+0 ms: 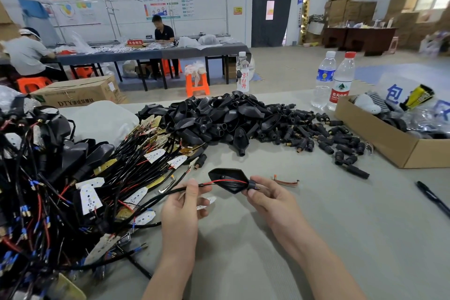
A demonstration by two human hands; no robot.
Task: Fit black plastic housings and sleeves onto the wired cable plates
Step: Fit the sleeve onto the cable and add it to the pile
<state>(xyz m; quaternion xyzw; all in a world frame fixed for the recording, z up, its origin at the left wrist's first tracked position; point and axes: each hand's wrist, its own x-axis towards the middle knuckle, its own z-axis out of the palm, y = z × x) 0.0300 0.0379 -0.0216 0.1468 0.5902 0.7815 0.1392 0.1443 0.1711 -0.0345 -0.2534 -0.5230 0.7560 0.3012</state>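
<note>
Closest to the camera, both hands are up over the grey bench (304, 238), a little apart from each other. The left hand (183, 206) pinches a black cable (168, 194) between thumb and fingers. The right hand (269, 198) grips the narrow neck end of a black housing (227, 181), thumb underneath. A red wire runs from the cable across the open face of the housing toward that neck, so the housing sits between the two hands, held clear of the bench.

Just past the right hand there's a small scrap of wire (286, 181) lying flat, and a black pen (433, 198) is off at the right edge.

The left side is a big tangle of wired cable plates (90, 195), white and brass-coloured plates with black, red and blue leads all mixed up.

Further back in the middle is the heap of loose housings (219, 114), and spilling to its right a scatter of short black sleeves (321, 136). An open cardboard box (389, 146) with bits inside sits at the right.

Behind that are two water bottles (323, 78) side by side, a third bottle (242, 72) with red characters, and a carton (78, 94) printed DTY.

Way back there's an orange stool (196, 83), a long table (146, 54) with two people seated at it, a dark curtain (270, 17) over a doorway and stacked cartons (348, 7).
</note>
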